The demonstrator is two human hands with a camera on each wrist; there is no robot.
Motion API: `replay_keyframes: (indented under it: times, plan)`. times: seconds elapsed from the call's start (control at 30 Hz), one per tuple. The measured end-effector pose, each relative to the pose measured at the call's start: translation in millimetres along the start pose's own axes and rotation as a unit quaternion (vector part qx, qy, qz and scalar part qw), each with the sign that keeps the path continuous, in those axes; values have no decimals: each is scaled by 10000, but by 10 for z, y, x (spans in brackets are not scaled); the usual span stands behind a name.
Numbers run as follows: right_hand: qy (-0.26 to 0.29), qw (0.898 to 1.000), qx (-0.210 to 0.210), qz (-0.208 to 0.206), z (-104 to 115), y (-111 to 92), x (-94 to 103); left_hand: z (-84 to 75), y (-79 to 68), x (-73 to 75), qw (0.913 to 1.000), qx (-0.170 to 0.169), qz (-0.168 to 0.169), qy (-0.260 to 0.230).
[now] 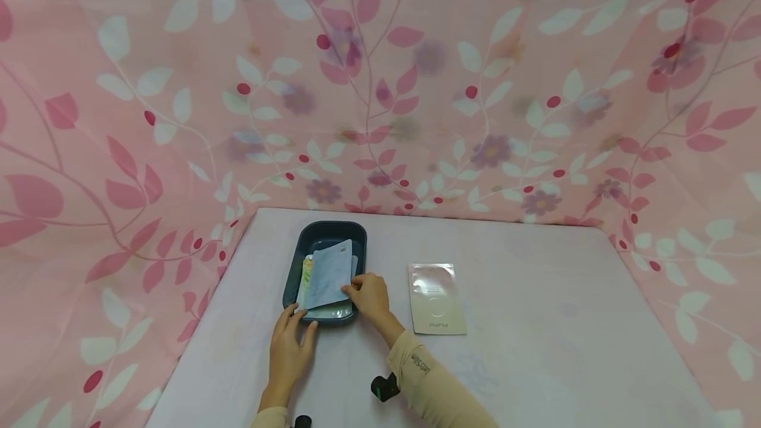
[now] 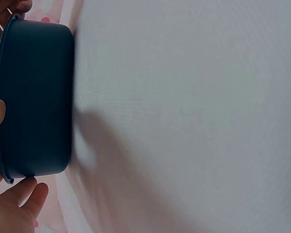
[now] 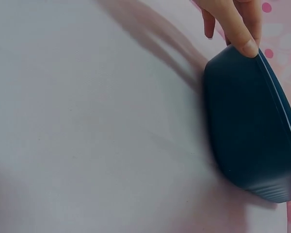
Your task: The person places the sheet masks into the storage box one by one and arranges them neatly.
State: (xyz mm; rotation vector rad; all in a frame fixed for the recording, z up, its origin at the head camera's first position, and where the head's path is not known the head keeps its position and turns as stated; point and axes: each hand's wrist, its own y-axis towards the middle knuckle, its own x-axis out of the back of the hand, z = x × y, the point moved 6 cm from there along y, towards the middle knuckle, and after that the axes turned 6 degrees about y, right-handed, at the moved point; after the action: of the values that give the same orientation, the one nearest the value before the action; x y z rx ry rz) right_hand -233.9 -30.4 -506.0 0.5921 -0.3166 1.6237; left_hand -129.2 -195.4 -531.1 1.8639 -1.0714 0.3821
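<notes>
A dark blue plastic bin (image 1: 333, 232) stands on the table, with several flat sachets stacked in it. On top, a light blue sachet (image 1: 329, 275) lies at a slant, and the right hand (image 1: 371, 296) pinches its lower right edge between thumb and fingers. Beneath it show a sachet with a yellow-green edge (image 1: 306, 273) and a pale green one (image 1: 336, 312). The left hand (image 1: 289, 351) grips the bin's near left corner, thumb on the near side and fingers round the left; the right wrist view shows this left hand (image 3: 235, 24) at the rim. Both wrist views hide the sachets behind the bin's wall.
To the right of the bin, a shiny silver and pale gold sachet (image 1: 436, 302) lies flat on the white-covered table (image 1: 535, 322). A black device (image 1: 384, 387) sits by the right wrist. Pink floral cloth (image 1: 380, 117) hangs behind and at both sides.
</notes>
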Motion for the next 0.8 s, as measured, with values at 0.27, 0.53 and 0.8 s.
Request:
replay_keyframes:
  times: [0.27, 0.53, 0.8]
  plan:
    - [261, 9991, 287, -139, 6, -35, 3, 30, -2, -34, 9988, 331, 370, 26]
    - [818, 9946, 610, -201, -6, -74, 92, 21, -1, -29, 9986, 357, 389, 1]
    - [1105, 9889, 640, -755, -197, -183, 412, 13, 4, -14, 9992, 287, 260, -22]
